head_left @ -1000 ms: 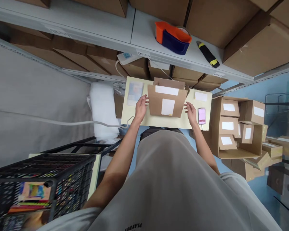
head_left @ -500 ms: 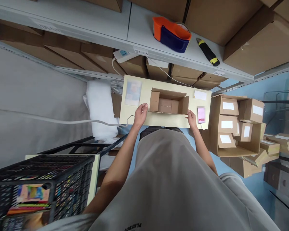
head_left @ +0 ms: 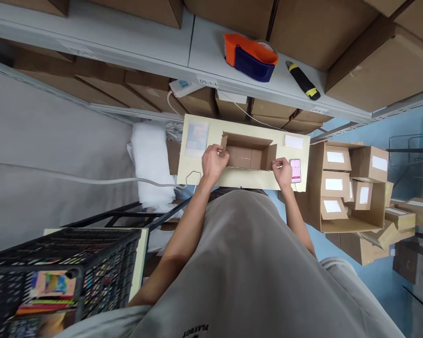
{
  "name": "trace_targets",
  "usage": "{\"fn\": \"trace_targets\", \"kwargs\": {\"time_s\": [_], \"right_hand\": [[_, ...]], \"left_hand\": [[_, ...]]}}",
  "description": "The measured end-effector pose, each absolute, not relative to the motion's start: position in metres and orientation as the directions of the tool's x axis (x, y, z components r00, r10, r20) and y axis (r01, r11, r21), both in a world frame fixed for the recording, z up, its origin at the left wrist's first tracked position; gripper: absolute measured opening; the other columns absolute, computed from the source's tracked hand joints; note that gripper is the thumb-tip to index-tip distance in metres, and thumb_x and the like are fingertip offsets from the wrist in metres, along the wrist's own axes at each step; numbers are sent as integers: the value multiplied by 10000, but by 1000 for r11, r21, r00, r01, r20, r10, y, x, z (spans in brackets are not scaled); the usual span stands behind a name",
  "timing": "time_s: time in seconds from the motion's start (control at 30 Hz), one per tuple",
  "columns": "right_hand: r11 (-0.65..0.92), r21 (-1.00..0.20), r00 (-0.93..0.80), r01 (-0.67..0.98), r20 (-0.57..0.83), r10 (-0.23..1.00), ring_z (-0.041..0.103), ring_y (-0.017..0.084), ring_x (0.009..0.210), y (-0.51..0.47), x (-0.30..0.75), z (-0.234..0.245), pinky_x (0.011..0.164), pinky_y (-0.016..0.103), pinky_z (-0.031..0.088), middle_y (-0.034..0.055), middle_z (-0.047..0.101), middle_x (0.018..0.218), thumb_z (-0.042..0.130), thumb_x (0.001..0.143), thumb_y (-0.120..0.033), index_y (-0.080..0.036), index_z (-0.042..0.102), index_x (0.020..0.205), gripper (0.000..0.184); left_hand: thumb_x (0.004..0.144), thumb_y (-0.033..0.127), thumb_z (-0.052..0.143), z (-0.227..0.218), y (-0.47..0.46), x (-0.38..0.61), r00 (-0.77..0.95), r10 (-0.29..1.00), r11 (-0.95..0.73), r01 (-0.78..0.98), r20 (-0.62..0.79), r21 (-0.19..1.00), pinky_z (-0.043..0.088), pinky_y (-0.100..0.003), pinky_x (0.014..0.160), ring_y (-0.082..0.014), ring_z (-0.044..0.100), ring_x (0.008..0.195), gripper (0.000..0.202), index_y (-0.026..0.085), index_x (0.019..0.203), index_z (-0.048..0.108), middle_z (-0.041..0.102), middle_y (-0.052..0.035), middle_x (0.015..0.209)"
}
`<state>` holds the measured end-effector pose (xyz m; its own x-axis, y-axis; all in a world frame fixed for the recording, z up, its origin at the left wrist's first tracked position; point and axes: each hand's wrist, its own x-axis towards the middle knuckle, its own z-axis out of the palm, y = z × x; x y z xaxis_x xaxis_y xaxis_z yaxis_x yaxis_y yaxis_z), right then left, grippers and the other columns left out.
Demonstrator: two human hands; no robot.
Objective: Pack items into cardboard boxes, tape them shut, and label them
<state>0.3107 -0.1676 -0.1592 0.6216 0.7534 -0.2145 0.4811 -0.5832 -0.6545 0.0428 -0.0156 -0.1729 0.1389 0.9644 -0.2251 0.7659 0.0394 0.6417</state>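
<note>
The cardboard box [head_left: 251,157] stood at the centre of the frame, on the pale bench [head_left: 248,179], its top open towards the camera so that the brown inside walls and bottom showed. The left hand [head_left: 215,163] was at the box's left end, its fingers bent nearly closed, with the raised left flap [head_left: 224,141] pinched between thumb and fingers. The right hand [head_left: 282,171] was at the lower right corner of the box, fingers curled inwards with only a small gap; its fingertips met the edge there, but whether they gripped the cardboard could not be told.

Just right of the right hand lay a phone [head_left: 295,170] with a pinkish screen, and above that a white slip [head_left: 293,142]. A flat, partly see-through packet [head_left: 197,136] lay at the bench's left end, and a pale cable [head_left: 193,174] looped over its lower left edge.

Across the upper frame ran a grey shelf [head_left: 151,35], which carried an orange and dark-blue tape dispenser [head_left: 252,58] and a black and yellow cutter [head_left: 303,80]. At the right of the frame, a large carton [head_left: 361,224] held several smaller labelled boxes [head_left: 334,180]. White wrapping material [head_left: 151,162] hung left of the bench, and a black mesh crate [head_left: 107,256] filled the lower left.
</note>
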Motion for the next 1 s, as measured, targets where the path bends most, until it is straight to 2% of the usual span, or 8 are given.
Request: {"fn": "trace_targets", "kwargs": {"time_s": [0.1,0.23,0.47,0.57,0.7,0.77,0.9,1.0], "right_hand": [[-619,-592,634,516,-222,741,768,298,918,-167,310,-155,858,417,578,110,828,972,597,958,-409,-265,626,938,148],[-617,-578,643,534,-196,740,763,293,895,-164,305,-146,842,409,568,104,823,962,587,969,-416,-268,612,919,159],[-615,-560,657,556,-157,737,719,294,869,-152,295,-142,864,430,579,112,801,950,588,997,-410,-260,631,932,169],[-615,-526,649,587,-148,746,705,312,919,-148,290,-145,928,475,590,143,794,1016,559,1027,-401,-245,650,986,185],[-558,-468,638,686,18,770,672,365,1155,-147,275,-136,1073,566,574,218,755,1243,564,1049,-439,-203,690,1167,292],[-535,-420,616,733,75,784,650,372,1212,-151,265,-126,1097,577,569,221,737,1295,552,1068,-453,-202,699,1237,336],[-534,-335,580,776,47,813,667,358,1156,-165,239,-97,1036,555,600,197,749,1243,515,1109,-476,-207,713,1249,362],[-555,-311,589,771,18,808,687,342,1163,-176,214,-71,1009,532,621,174,766,1258,521,1130,-502,-227,720,1251,360]], "left_hand": [[965,229,679,-167,-13,17,39,970,117,792,-241,599,586,-416,1038,-308,810,1023,154,212,1083,776,845,-100,1118],[939,278,696,-163,-7,-9,-41,958,210,776,-285,594,593,-397,1008,-316,827,1011,186,206,1064,813,857,-84,985],[918,322,724,-174,2,-16,-24,955,230,690,-296,686,608,-443,1012,-344,826,980,208,208,1050,838,856,-93,949],[898,310,733,-183,7,-17,1,953,225,666,-303,711,614,-460,1006,-358,825,986,190,219,1023,844,855,-92,935],[910,361,740,-194,15,-19,58,947,228,574,-317,786,621,-441,989,-334,820,971,208,226,1035,839,862,-80,961],[955,430,718,-200,19,-19,81,944,244,482,-320,842,624,-423,984,-312,816,969,269,218,1073,832,860,-80,987],[1064,507,593,-223,27,-20,85,944,284,283,-319,916,638,-411,992,-285,808,1000,367,203,1122,790,840,-108,1069],[1060,417,618,-249,36,-26,88,941,287,309,-328,907,618,-484,1111,-333,785,1149,294,187,1176,760,795,-167,1236]]}}
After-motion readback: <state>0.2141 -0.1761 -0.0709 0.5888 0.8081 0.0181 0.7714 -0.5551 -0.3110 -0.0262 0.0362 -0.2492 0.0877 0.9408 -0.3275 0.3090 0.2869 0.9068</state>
